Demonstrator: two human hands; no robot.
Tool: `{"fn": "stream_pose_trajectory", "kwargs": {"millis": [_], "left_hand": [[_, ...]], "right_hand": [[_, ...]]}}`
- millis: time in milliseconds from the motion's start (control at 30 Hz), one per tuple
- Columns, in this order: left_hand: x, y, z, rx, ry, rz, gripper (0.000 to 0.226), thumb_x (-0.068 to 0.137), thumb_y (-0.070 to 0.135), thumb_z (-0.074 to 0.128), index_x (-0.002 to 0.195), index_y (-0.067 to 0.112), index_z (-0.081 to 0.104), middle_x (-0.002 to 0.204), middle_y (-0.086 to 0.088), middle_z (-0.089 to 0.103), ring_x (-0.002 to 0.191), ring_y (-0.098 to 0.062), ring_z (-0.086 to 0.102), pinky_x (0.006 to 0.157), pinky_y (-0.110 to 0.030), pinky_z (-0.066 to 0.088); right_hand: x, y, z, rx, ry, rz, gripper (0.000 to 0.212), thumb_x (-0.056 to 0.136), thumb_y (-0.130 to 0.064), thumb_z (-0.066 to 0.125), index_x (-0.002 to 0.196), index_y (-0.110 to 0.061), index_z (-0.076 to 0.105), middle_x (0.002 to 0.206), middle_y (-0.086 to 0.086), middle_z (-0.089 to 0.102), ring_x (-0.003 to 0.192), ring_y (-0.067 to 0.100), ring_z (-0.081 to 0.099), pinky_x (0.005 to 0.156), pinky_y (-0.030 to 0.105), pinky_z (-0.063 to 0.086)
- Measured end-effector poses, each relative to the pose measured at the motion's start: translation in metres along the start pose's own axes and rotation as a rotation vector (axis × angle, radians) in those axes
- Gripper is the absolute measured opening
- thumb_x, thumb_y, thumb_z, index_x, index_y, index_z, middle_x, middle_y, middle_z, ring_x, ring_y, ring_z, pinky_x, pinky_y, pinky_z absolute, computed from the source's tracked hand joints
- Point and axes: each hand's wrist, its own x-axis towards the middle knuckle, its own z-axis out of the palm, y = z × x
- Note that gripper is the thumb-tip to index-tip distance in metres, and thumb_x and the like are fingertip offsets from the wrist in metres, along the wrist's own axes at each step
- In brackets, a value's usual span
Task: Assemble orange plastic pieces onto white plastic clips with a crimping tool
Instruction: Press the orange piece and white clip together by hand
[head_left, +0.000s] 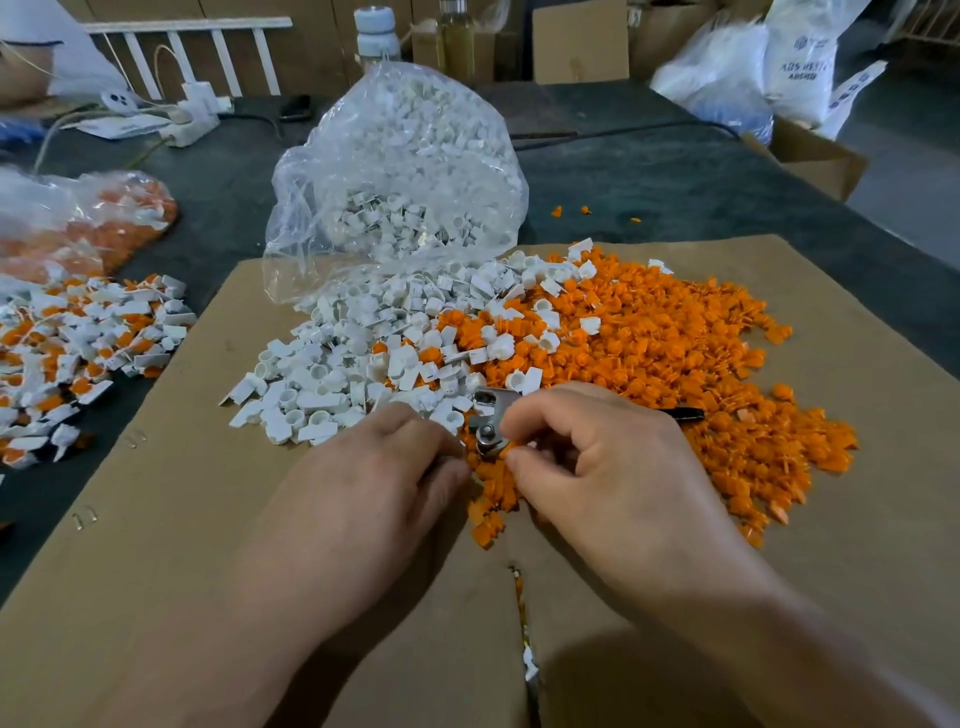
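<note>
Shiny metal crimping tool (488, 434) lay between hands, amid glossy orange pieces (649, 338); right hand (587, 457) gripped it; left hand (395, 467) curled, grasp unclear.

Bright orange plastic pieces (675, 353) at centre right, plain white plastic clips (332, 374) at centre, clear glossy bag (395, 171) above, silver crimping tool (488, 431) with black handle, flat brown cardboard sheet (208, 519), dark grey desk (675, 171), mixed orange-and-white pile (78, 338) at left edge

White clips (337, 374) lay in a loose heap; orange pieces (675, 364) spread in a wider pile just right, mixing where they met; the metal-headed crimping tool (488, 422) sat at their near edge, black handle pointing right.
</note>
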Motion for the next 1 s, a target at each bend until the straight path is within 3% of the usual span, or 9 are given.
{"fn": "stream_pose_trajectory", "kwargs": {"millis": [67, 167, 333, 500, 600, 700, 800, 900, 1000], "left_hand": [[0.000, 0.002, -0.001, -0.106, 0.073, -0.128, 0.043, 0.094, 0.061, 0.029, 0.099, 0.036, 0.064, 0.087, 0.020, 0.061, 0.080, -0.002, 0.059, 0.063, -0.013, 0.043], [-0.001, 0.010, -0.001, -0.371, 0.157, -0.249, 0.034, 0.086, 0.063, 0.036, 0.093, 0.038, 0.059, 0.083, 0.023, 0.067, 0.079, 0.005, 0.062, 0.064, -0.009, 0.044], [-0.002, 0.026, -0.001, -0.732, 0.167, -0.290, 0.027, 0.071, 0.058, 0.061, 0.094, 0.045, 0.061, 0.075, 0.009, 0.065, 0.060, -0.004, 0.061, 0.054, -0.018, 0.050], [0.001, 0.026, 0.002, -0.813, 0.173, -0.324, 0.025, 0.065, 0.046, 0.074, 0.087, 0.040, 0.063, 0.056, 0.014, 0.052, 0.050, 0.001, 0.046, 0.045, -0.011, 0.038], [0.001, 0.028, 0.002, -0.834, 0.180, -0.330, 0.026, 0.063, 0.045, 0.075, 0.087, 0.040, 0.065, 0.055, 0.016, 0.053, 0.049, 0.003, 0.047, 0.044, -0.008, 0.037], [0.000, 0.028, 0.003, -0.883, 0.188, -0.329, 0.030, 0.063, 0.048, 0.076, 0.092, 0.041, 0.070, 0.060, 0.016, 0.059, 0.054, 0.004, 0.055, 0.050, -0.007, 0.043], [-0.001, 0.025, 0.003, -1.021, 0.199, -0.364, 0.025, 0.071, 0.038, 0.076, 0.096, 0.037, 0.075, 0.077, 0.000, 0.074, 0.074, -0.015, 0.074, 0.064, -0.015, 0.055], [0.003, 0.022, -0.002, -1.074, 0.198, -0.404, 0.024, 0.077, 0.033, 0.078, 0.101, 0.037, 0.076, 0.088, -0.004, 0.077, 0.082, -0.021, 0.076, 0.071, -0.025, 0.060], [0.010, 0.024, -0.006, -1.122, 0.171, -0.438, 0.028, 0.073, 0.025, 0.079, 0.100, 0.034, 0.076, 0.086, -0.003, 0.076, 0.081, -0.023, 0.076, 0.071, -0.026, 0.060]], "right_hand": [[0.000, 0.000, -0.003, 0.010, 0.030, 0.002, 0.019, 0.090, -0.014, 0.067, 0.090, -0.033, 0.067, 0.082, -0.017, 0.059, 0.082, -0.001, 0.059, 0.063, 0.008, 0.044], [0.002, 0.003, -0.008, 0.084, 0.032, 0.042, 0.019, 0.093, -0.017, 0.063, 0.090, -0.035, 0.065, 0.077, -0.010, 0.062, 0.063, 0.007, 0.059, 0.052, 0.018, 0.048], [0.009, 0.003, -0.011, 0.604, 0.006, 0.278, 0.017, 0.096, -0.016, 0.060, 0.095, -0.031, 0.066, 0.074, 0.007, 0.071, 0.054, 0.020, 0.066, 0.052, 0.029, 0.054], [0.012, 0.007, -0.008, 0.801, -0.091, 0.336, 0.013, 0.083, -0.014, 0.067, 0.091, -0.023, 0.072, 0.078, 0.012, 0.072, 0.061, 0.023, 0.068, 0.058, 0.034, 0.055], [0.013, 0.008, -0.007, 0.870, -0.115, 0.343, 0.016, 0.085, -0.005, 0.065, 0.091, -0.017, 0.073, 0.084, 0.013, 0.073, 0.069, 0.026, 0.070, 0.064, 0.028, 0.055], [0.014, 0.007, -0.009, 0.908, -0.125, 0.349, 0.017, 0.087, 0.001, 0.064, 0.093, -0.012, 0.074, 0.088, 0.014, 0.074, 0.077, 0.028, 0.073, 0.068, 0.025, 0.057], [0.014, 0.005, -0.013, 0.985, -0.133, 0.372, 0.017, 0.089, 0.005, 0.061, 0.097, -0.005, 0.073, 0.093, 0.017, 0.075, 0.088, 0.028, 0.074, 0.074, 0.025, 0.058], [0.015, 0.003, -0.018, 1.063, -0.133, 0.388, 0.018, 0.092, 0.006, 0.057, 0.102, 0.000, 0.069, 0.097, 0.021, 0.074, 0.094, 0.030, 0.073, 0.077, 0.027, 0.059], [0.016, 0.002, -0.020, 1.103, -0.124, 0.390, 0.016, 0.093, 0.006, 0.055, 0.101, 0.003, 0.068, 0.099, 0.022, 0.072, 0.094, 0.031, 0.073, 0.072, 0.026, 0.059]]}}
